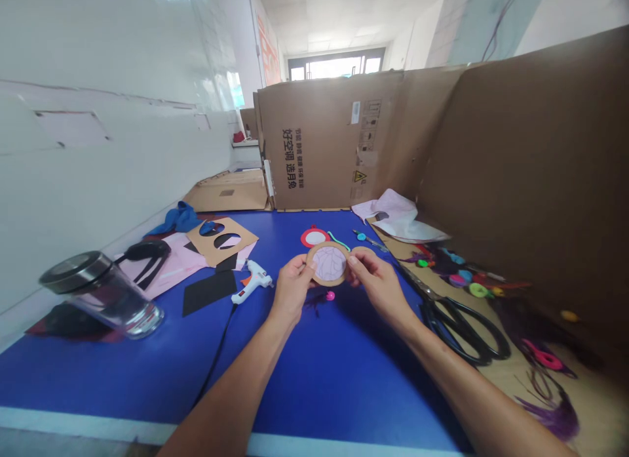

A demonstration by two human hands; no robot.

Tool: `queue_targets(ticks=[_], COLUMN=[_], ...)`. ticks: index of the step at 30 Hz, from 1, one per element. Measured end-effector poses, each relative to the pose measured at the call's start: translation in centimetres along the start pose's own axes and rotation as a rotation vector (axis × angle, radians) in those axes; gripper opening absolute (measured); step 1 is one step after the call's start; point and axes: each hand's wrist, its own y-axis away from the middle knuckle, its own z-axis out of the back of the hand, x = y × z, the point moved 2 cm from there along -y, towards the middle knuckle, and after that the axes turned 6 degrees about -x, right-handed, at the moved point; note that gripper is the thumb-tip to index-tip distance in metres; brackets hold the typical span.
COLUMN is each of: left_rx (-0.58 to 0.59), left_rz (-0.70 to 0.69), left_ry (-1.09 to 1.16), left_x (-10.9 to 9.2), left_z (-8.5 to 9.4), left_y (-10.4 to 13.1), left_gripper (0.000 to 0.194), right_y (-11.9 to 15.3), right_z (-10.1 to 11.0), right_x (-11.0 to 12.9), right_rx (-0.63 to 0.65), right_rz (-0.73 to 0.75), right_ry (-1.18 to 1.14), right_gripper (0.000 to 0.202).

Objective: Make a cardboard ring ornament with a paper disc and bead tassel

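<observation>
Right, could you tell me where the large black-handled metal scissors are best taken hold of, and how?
I'd grip the scissors by their black handle loops, coming from the near side, probably with the right hand once free. The loops face the person, while the metal blades point away.

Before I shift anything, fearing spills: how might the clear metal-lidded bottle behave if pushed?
The clear bottle could tip, being tall under its metal lid. Its smooth, round wall may feel slippery and would probably let it roll once down.
</observation>
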Motion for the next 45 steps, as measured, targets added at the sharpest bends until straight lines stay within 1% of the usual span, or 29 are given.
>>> queue_targets(ticks=[10,17,27,36,42,45], left_rx=[0.03,0.026,0.068,0.08,0.105,0.094], left_rz=[0.021,0.024,0.056,0.065,0.073,0.079], left_ry=[-0.017,-0.039,0.018,0.019,0.037,0.041], left_x=[0.45,0.49,0.1,0.13,0.09,0.06], left_z=[-0.04,-0.07,-0.3,-0.05,-0.13,-0.13], left_y=[-0.07,0.05,0.38,0.36,0.41,0.46], left_gripper=[0.047,0.044,0.047,0.05,0.048,0.049], right_y=[0.18,0.04,0.01,0.02,-0.09,-0.08], right_z=[-0.05,0.09,0.14,0.27,0.32,0.36], right_x=[0.11,-0.3,-0.19,0.0,-0.24,-0.26], right_rx=[-0.003,-0.026,-0.046,-0.035,-0.028,-0.029], right_rz=[0.043,-0.014,-0.025,-0.033,-0.062,-0.064], right_ry=[0.024,0.048,0.043,0.048,0.045,0.042], right_gripper=[0.047,0.046,0.04,0.042,0.045,0.046])
